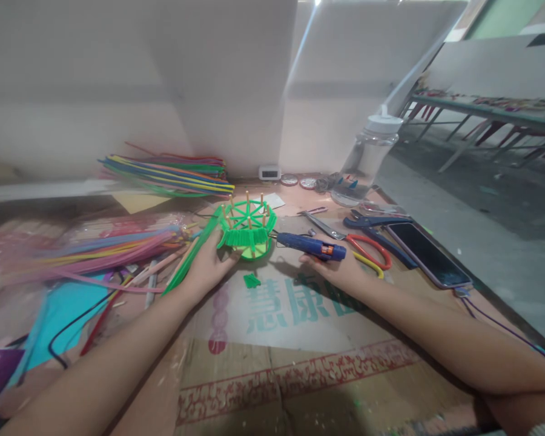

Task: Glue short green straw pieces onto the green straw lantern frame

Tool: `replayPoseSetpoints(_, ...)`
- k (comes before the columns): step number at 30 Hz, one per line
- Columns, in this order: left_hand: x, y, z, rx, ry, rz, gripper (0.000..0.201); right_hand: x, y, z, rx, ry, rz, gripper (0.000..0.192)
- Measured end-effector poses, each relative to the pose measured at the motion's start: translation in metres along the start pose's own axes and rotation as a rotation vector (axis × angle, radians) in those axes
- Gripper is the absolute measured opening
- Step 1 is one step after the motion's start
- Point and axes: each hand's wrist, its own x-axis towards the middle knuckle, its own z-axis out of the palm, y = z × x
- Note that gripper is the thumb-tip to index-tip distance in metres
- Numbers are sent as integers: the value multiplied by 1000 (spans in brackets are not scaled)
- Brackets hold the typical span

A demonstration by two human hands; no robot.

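A small round green craft frame (249, 233), with thin wooden posts and spokes across its top, stands on the printed cardboard. My left hand (213, 257) is closed on its left side, with the thumb along the lower front. In my right hand (333, 266) is a blue hot glue gun (311, 245). The nozzle points left and meets or nearly meets the right side of the green frame. A small green scrap (252, 280) lies on the cardboard just in front. Long green pipe cleaners (188, 266) lie beside my left hand.
Scissors with red and yellow handles (367, 249), pliers (386, 233) and a phone (429, 254) lie at the right. A clear water bottle (367, 158) stands behind them. Coloured pipe cleaners (172, 175) are piled at the back left, with plastic-wrapped bundles (86, 248) nearer.
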Motion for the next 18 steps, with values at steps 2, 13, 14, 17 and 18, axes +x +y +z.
replayPoseSetpoints(2, 1, 0, 0, 13, 7, -9, 41, 0, 1, -1, 6, -5, 15, 32)
replayPoseSetpoints(13, 3, 3, -3, -29, -45, 51, 31, 32, -15, -25, 176, 196, -9, 34)
replayPoseSetpoints(14, 2, 2, -3, -28, -48, 52, 31, 45, -13, -28, 149, 194, -10, 33)
replayPoseSetpoints(17, 3, -2, -1, -34, -30, 58, 30, 94, 8, -32, -46, 182, 35, 32)
replayPoseSetpoints(18, 3, -5, 0, -40, -24, 60, 29, 111, 18, -31, -119, 205, 36, 35)
